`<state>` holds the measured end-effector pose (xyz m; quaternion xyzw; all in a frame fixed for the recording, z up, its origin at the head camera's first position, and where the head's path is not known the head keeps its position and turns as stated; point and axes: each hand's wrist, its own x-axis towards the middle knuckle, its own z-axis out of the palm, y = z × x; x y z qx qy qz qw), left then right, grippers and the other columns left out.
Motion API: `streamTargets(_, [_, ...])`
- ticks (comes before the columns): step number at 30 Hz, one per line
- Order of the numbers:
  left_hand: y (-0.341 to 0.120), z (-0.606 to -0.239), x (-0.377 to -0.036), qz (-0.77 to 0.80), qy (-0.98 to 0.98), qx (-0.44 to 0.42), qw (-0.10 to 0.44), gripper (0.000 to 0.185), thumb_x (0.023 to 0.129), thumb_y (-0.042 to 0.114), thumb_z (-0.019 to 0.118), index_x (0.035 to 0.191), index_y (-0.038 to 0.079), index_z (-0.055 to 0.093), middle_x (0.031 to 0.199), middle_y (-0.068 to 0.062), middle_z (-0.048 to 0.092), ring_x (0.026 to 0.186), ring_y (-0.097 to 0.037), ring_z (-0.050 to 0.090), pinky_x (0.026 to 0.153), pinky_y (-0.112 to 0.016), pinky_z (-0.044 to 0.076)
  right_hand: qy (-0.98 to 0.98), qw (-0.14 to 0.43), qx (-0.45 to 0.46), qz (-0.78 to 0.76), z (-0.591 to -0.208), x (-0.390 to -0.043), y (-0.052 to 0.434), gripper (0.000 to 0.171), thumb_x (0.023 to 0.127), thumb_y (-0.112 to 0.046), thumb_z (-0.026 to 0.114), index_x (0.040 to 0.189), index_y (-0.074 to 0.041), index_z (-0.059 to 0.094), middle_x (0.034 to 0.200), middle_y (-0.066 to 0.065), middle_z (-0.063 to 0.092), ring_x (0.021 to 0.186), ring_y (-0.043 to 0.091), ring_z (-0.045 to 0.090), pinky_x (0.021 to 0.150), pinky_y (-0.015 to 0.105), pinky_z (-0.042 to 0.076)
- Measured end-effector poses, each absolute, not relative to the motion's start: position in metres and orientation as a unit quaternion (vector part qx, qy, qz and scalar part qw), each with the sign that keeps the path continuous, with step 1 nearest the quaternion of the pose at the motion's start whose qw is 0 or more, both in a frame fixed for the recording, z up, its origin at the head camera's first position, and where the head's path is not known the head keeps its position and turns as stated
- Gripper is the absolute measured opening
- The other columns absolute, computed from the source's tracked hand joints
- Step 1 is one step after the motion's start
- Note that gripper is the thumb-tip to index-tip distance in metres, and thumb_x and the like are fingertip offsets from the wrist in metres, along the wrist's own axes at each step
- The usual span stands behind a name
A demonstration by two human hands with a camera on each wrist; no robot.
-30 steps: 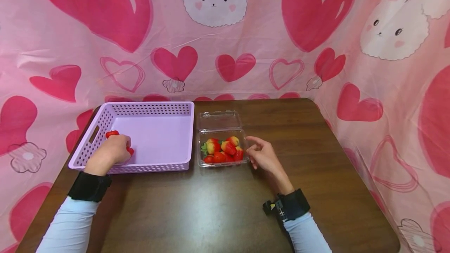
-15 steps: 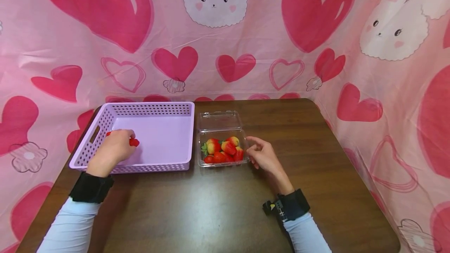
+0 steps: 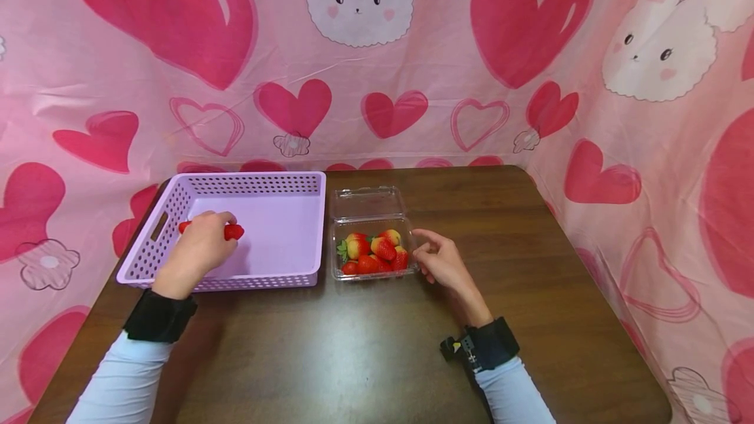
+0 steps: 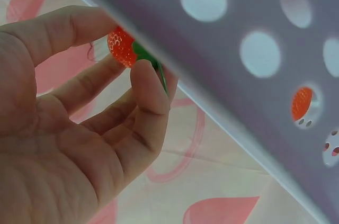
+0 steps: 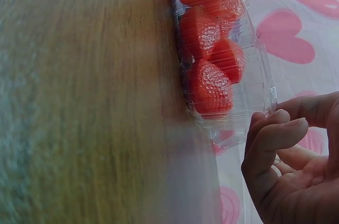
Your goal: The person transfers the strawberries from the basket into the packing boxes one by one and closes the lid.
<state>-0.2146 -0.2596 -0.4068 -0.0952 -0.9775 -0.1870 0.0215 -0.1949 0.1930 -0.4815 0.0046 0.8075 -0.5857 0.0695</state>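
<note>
Left hand [image 3: 200, 248] is inside the lilac perforated basket [image 3: 294, 183], over its left half. Thumb and fingers [image 4: 151, 89] are curled and pinch a red strawberry [image 3: 233, 231]; the berry sticks out just past the fingertips, toward the basket's middle. In the left wrist view the same fruit shows its green cap between thumb and forefinger. A second strawberry [image 3: 184, 226] shows just beyond the knuckles, close to the basket's left wall by the handle slot; whether it lies on the basket floor or is touched by the hand I cannot tell.

Right hand [image 3: 443, 262] rests on the dark wooden worktop [image 3: 377, 345], fingers loosely curled and holding nothing. Its fingertips [image 5: 270, 134] sit at the right end of the clear plastic punnet [image 3: 406, 272], touching or nearly touching the wall; contact cannot be settled from either view. The punnet's hinged lid lies open on its far side. It holds a heap of strawberries [image 3: 372, 252], red with some yellowish patches. Punnet stands just beside the basket's right wall, between the two hands.

Both forearms wear pale blue sleeves and black wrist straps.
</note>
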Motion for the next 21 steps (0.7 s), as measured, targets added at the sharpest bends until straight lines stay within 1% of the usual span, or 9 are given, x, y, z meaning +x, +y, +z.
streamTargets(2, [-0.258,-0.408,-0.215,-0.187,-0.977,-0.101,0.036,0.035,0.085,0.002,0.07,0.115,-0.015,0.066,0.099,-0.033,0.062,0.091,-0.048,0.058,0.078,-0.059,0.052,0.807,0.071,0.006,-0.587,-0.481,-0.195,0.193,0.044,0.099,-0.003,0.063,0.143,-0.005,0.061,0.074,0.008,0.061,0.053,0.02,0.05,0.046,0.028,0.045])
streamTargets(4, [-0.255,-0.408,-0.214,-0.19,-0.976,-0.101,0.039,0.035,0.085,0.002,0.071,0.116,-0.014,0.066,0.1,-0.033,0.061,0.091,-0.048,0.059,0.078,-0.059,0.052,0.807,0.07,0.006,-0.586,-0.481,-0.195,0.193,0.044,0.099,-0.003,0.063,0.143,-0.005,0.061,0.074,0.008,0.061,0.054,0.02,0.05,0.046,0.028,0.045])
streamTargets(11, [-0.244,-0.405,-0.212,-0.21,-0.973,-0.093,0.033,0.04,0.087,0.003,0.074,0.123,-0.013,0.065,0.107,-0.033,0.061,0.097,-0.048,0.059,0.083,-0.061,0.053,0.806,0.072,0.003,-0.588,-0.483,-0.195,0.193,0.044,0.099,-0.004,0.063,0.143,-0.005,0.061,0.074,0.01,0.06,0.053,0.021,0.05,0.046,0.029,0.045])
streamTargets(21, [-0.233,-0.402,-0.212,-0.226,-0.969,-0.097,0.04,0.041,0.089,0.002,0.073,0.127,-0.011,0.065,0.111,-0.033,0.061,0.098,-0.048,0.058,0.088,-0.062,0.052,0.807,0.067,-0.006,-0.587,-0.481,-0.194,0.193,0.044,0.099,-0.003,0.062,0.143,-0.004,0.061,0.074,0.009,0.061,0.051,0.02,0.049,0.046,0.028,0.046])
